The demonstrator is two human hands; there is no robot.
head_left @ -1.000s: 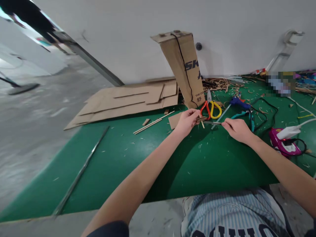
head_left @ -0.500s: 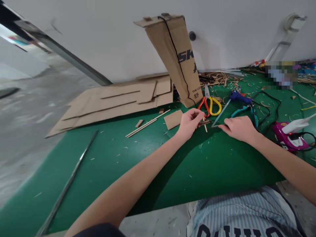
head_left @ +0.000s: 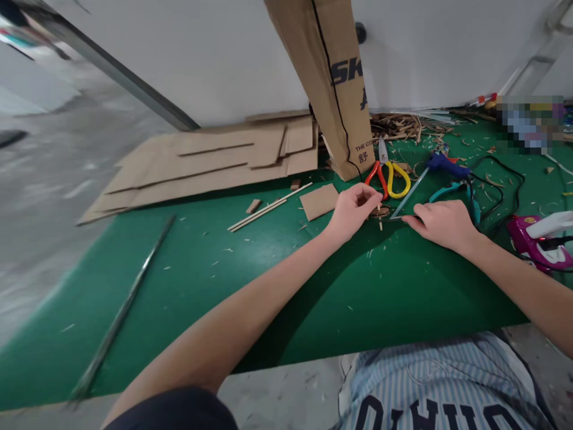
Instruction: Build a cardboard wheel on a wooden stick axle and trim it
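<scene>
My left hand (head_left: 357,206) is closed in a pinch on a short thin wooden stick (head_left: 380,225), over a small brown piece (head_left: 379,212). To its right my right hand (head_left: 441,222) has its fingers curled, thumb and forefinger together at the end of a thin grey tool or strip (head_left: 396,217); what exactly they grip is too small to tell. Scissors with one red and one yellow handle (head_left: 397,180) lie just beyond both hands. Left of my left hand is a small cardboard square (head_left: 319,202).
A tall cardboard piece (head_left: 342,101) stands behind the hands. Cardboard sheets (head_left: 210,158), thin sticks (head_left: 268,214) and a long dark strip (head_left: 129,298) lie leftward. Rightward are a blue glue gun (head_left: 450,165), teal-handled pliers (head_left: 475,206) and a magenta device (head_left: 532,239) with cables.
The camera view has shifted, so the table and its objects appear higher and slightly right. Both hands keep nearly the same place over the table; the short stick is now more upright.
</scene>
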